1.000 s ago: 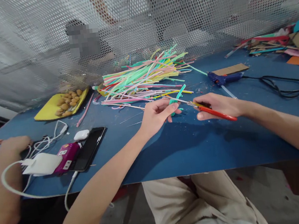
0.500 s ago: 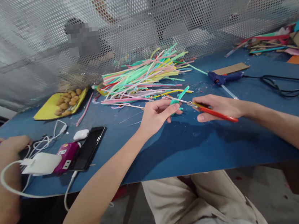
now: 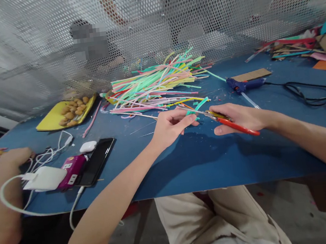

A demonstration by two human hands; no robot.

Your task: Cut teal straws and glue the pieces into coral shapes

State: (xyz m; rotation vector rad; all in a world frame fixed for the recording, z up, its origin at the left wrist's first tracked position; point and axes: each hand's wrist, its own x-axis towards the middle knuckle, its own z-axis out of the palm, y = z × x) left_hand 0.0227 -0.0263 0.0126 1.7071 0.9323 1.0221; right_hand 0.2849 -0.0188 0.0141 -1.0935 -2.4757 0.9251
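My left hand is closed, thumb against fingers, on a bent turquoise pipe cleaner. My right hand grips long-nose pliers with red and yellow handles. Their slim silver jaws point left and lie across the turquoise piece, close to my left fingertips. Whether the jaws pinch it is too small to tell. Just behind both hands spreads a large heap of pastel pipe cleaners.
A blue glue gun with a black cord lies to the right. At left are a black phone, a purple power adapter, white cables and a yellow sheet bearing small brown balls. Another person's arm rests far left. A perforated metal screen stands behind.
The pliers have tilted slightly, their handle end a little lower, and the turquoise pipe cleaner's upper end has bent down to the right. The other person's fingers at far left have shifted, showing a small brown ball.
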